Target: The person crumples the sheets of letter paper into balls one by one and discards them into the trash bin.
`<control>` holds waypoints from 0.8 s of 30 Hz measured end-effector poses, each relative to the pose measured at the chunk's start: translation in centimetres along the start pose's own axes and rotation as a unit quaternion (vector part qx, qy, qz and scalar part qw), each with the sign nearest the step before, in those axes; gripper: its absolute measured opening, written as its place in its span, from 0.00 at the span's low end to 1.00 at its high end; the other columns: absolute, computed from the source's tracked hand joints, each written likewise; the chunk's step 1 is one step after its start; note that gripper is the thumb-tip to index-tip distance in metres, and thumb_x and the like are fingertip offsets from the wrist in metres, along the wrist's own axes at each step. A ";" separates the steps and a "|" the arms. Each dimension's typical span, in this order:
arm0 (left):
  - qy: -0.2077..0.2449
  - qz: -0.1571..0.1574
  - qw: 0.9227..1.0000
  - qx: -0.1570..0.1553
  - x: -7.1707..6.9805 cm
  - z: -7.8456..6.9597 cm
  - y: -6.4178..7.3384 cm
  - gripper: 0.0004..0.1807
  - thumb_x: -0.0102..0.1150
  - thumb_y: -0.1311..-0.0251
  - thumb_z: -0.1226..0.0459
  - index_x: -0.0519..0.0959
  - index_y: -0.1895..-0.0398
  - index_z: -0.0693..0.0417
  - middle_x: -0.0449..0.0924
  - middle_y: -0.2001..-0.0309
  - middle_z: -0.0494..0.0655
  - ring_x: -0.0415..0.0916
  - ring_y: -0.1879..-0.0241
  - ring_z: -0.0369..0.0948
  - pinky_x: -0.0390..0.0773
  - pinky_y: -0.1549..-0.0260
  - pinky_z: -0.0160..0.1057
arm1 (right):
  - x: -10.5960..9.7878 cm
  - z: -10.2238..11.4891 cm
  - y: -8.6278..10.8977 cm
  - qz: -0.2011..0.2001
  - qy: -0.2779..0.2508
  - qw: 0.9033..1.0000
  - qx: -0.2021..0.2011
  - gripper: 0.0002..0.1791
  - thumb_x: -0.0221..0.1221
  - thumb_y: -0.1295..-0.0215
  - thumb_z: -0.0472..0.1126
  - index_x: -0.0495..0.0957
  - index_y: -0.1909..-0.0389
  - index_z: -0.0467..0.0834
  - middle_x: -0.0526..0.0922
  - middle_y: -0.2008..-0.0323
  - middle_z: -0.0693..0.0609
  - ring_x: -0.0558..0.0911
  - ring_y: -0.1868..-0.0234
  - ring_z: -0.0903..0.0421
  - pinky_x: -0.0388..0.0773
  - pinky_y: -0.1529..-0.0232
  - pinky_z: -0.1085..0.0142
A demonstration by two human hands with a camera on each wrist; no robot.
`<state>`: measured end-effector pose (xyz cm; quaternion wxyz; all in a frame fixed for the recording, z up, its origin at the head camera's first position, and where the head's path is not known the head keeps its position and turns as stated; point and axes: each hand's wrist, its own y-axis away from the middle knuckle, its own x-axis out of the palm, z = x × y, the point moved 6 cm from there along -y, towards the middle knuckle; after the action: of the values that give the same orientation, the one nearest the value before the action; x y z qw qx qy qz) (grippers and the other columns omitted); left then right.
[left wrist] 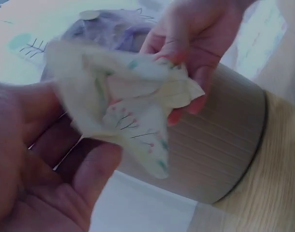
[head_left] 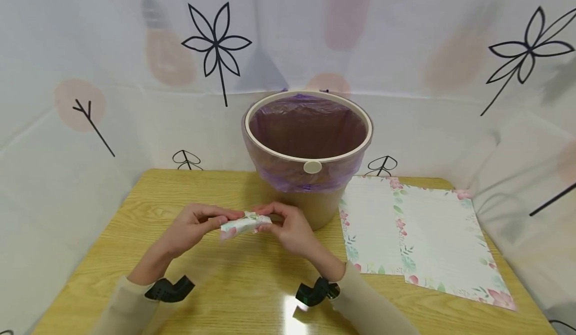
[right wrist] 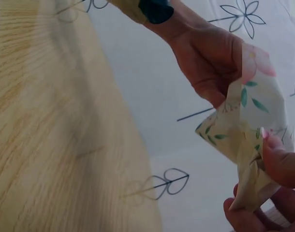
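Observation:
A crumpled, twisted sheet of floral paper is held between both hands above the table, just in front of the bin. My left hand pinches its wider left end between thumb and fingers. In the left wrist view that end fans out in loose folds, with the left thumb at its lower edge. My right hand grips the narrow, bunched end. The right wrist view shows the right thumb pressed on the gathered paper. Pink flowers and green leaves are printed on it.
A tan bin with a purple liner bag under its pale rim ring stands at the back of the wooden table. Two flat floral sheets overlap to its right. A patterned white curtain hangs behind.

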<state>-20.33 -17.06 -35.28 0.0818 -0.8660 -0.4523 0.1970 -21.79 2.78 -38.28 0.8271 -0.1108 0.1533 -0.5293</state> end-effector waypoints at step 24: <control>-0.219 -0.055 0.967 0.118 2.2 -1.5 -0.2 0.19 0.81 0.61 0.68 0.84 0.64 0.43 0.81 0.56 0.42 0.77 0.56 0.40 0.81 0.66 0.40 | -0.1 3.0 0.7 0.036 0.124 0.964 -0.234 0.08 0.70 0.48 0.23 0.87 0.68 0.36 0.88 0.58 0.43 0.85 0.53 0.49 0.83 0.55 0.62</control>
<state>-18.68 -15.10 -34.44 0.0935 -0.7598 -0.4796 0.4288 -20.12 3.19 -35.71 0.7711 -0.2289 0.3782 -0.4582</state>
